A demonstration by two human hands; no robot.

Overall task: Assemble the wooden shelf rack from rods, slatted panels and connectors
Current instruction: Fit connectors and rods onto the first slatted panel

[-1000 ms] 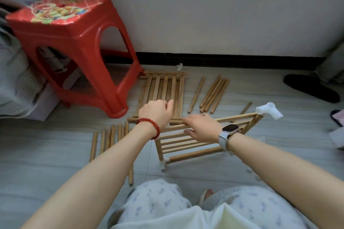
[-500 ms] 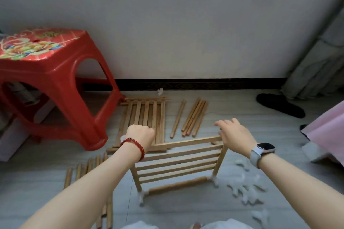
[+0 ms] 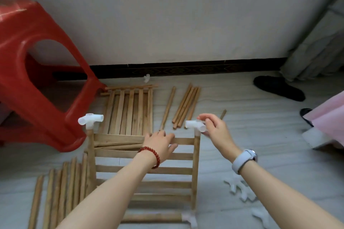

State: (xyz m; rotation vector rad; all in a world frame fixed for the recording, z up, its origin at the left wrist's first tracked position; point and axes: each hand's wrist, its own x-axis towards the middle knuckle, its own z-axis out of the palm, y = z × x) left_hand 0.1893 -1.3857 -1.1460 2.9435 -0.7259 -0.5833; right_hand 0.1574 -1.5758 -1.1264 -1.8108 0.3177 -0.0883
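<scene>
**Hands on the upright slatted panel, right fingers at a white connector**

The slatted panel [image 3: 145, 171] stands on the floor [image 3: 242, 117] in front of the person, framed by 2 upright rods, with a round rod [image 3: 152, 217] along its bottom edge; the left hand [image 3: 160, 141], a red bead bracelet [image 3: 151, 155] at its wrist, lies flat over the top slat with fingers spread and not clenched, pressing on the wood rather than wrapping it; the right hand [image 3: 216, 132], a watch [image 3: 244, 159] on its wrist, pinches the white connector [image 3: 195, 126] that caps the right upright, thumb and fingertips closed on its side arm; a second white connector [image 3: 90, 120] sits on top of the left upright, untouched; a third [image 3: 189, 219] joins the bottom rod to the right upright; another slatted panel [image 3: 130, 109] lies flat on the floor behind, just beside the red stool [image 3: 37, 80]; 5 loose rods [image 3: 184, 107] lie to its right, and more rods [image 3: 61, 191] lie in a row at the lower left; spare white connectors [image 3: 240, 189] are scattered on the floor at the right, and 1 small one [image 3: 147, 78] rests near the dark baseboard [image 3: 186, 69]; a black slipper [image 3: 279, 87] lies well apart at the right.
</scene>
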